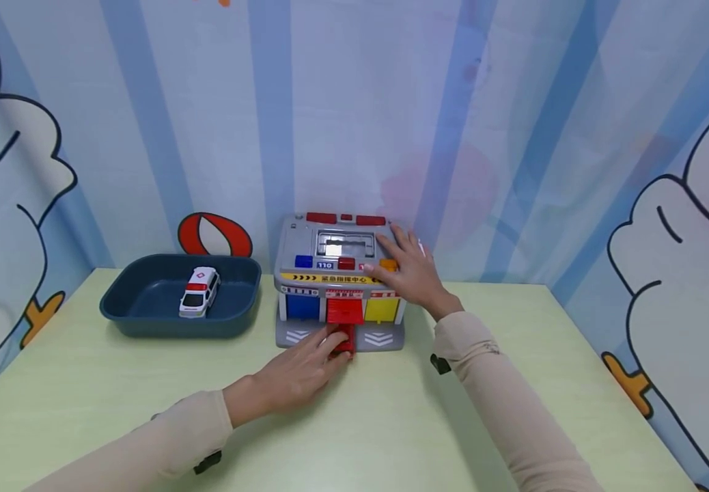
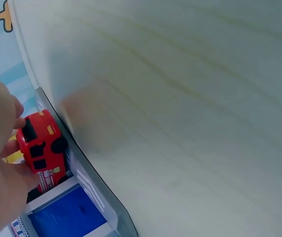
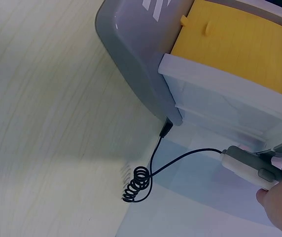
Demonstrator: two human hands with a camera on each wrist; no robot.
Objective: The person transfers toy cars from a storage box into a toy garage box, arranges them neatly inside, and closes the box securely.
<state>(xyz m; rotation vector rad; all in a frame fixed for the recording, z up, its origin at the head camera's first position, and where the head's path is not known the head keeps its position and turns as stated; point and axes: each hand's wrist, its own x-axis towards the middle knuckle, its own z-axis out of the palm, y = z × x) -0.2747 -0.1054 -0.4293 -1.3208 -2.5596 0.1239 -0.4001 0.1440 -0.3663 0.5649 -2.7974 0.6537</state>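
Pinched between my left hand's [image 1: 296, 372] thumb and fingers is a red toy fire truck [image 2: 45, 143] with dark windows. It sits on the front ramp of a grey toy emergency station [image 1: 296, 249], at the middle bay under the raised red door [image 1: 345, 311]. The fingers partly hide the truck in the head view. My right hand [image 1: 412, 273] rests on the station's roof at its right side, fingers spread. A blue door [image 1: 302, 307] and a yellow door [image 1: 382, 309], both down, flank the middle bay.
Left of the station stands a dark blue tray [image 1: 176, 328] with a white toy ambulance [image 1: 201, 290] in it. On the station's right side hangs a grey and white handset [image 3: 252, 168] with a coiled black cord [image 3: 138, 180]. A striped curtain [image 1: 354, 102] closes off the back.
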